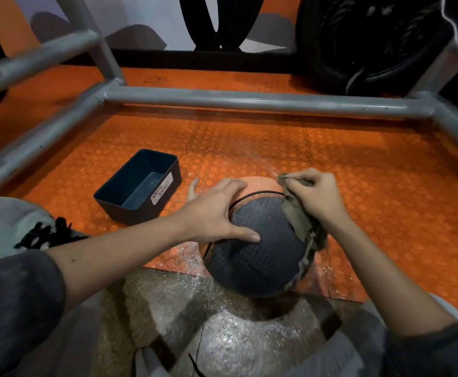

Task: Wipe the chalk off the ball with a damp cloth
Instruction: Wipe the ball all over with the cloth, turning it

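Observation:
A dark grey and orange textured ball (255, 254) sits on the orange studded floor mat (372, 186) in front of me. My left hand (217, 210) rests spread over its top left, fingers straight and pressing the surface. My right hand (317, 197) grips a crumpled brownish cloth (298, 219) against the ball's upper right side. A frayed end of the cloth hangs down the right flank. White chalk dust speckles the mat around the ball.
A dark bin labelled "waste basket" (141, 186) stands left of the ball. Grey metal rack tubes (249, 100) frame the space at back and both sides. Black tyres (372, 42) lean at the back right. A shoe (40, 232) is at left.

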{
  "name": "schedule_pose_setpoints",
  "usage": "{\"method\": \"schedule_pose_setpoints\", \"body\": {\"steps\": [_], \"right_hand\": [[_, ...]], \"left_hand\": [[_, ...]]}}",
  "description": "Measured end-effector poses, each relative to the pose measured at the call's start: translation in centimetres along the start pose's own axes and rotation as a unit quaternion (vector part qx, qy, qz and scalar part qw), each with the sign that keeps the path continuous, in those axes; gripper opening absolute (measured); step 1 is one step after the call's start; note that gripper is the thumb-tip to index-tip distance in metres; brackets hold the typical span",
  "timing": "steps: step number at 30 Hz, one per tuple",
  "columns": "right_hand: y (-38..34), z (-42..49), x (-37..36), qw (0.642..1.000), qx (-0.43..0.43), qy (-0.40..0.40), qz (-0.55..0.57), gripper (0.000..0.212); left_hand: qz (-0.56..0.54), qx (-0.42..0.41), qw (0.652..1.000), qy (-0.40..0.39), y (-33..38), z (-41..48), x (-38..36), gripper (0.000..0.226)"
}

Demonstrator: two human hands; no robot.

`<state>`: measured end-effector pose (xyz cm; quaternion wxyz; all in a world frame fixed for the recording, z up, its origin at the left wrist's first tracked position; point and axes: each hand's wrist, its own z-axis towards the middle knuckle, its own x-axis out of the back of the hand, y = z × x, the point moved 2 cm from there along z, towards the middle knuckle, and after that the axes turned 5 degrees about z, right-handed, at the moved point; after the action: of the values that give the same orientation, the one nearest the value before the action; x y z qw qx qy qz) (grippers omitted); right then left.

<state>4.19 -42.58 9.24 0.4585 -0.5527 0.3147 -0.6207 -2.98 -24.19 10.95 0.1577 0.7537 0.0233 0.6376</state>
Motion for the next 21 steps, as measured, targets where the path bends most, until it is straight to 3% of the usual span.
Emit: {"method": "schedule_pose_setpoints", "body": {"steps": [2,4,8,11,14,16,18,21], "right_hand": [[0.5,-0.3,0.2,0.999,-0.02,0.025,0.015,0.017],[0.2,-2.0,-0.3,0.999,0.014,0.047,-0.008,0.015],[-1.7,-4.6,-1.5,0.998,0.045,-0.01,-0.034,0.02],[-2.5,-3.2,-1.6,0.998,-0.033,-0.045,0.002,0.031],[-3.2,-3.2,-2.5,0.991,-0.035,-0.12,-0.036,0.044],[-3.6,-3.7,-2.7,0.989,-0.019,-0.145,0.002,0.043],[-4.1,-3.7,-2.1,0.978,-0.035,-0.168,0.121,0.041],[-3.4,-2.3,-1.2,0.961,-0.06,-0.168,0.213,0.04]], "left_hand": [[-0.004,-0.006,1.0,-0.004,0.0,0.1,0.2,0.102],[-0.006,-0.013,1.0,-0.01,-0.5,0.2,0.6,0.099],[-0.064,-0.011,0.998,-0.024,-2.6,0.0,1.4,0.089],[-0.207,0.006,0.978,-0.013,-3.0,-0.5,1.3,0.062],[-0.358,0.038,0.933,0.006,-2.6,-0.5,1.2,0.048],[-0.355,0.046,0.934,0.013,-2.2,-0.3,0.8,0.072],[-0.293,0.052,0.955,0.021,-1.9,-0.1,0.0,0.092],[-0.229,0.046,0.971,0.046,-1.8,0.0,-1.0,0.082]]}}
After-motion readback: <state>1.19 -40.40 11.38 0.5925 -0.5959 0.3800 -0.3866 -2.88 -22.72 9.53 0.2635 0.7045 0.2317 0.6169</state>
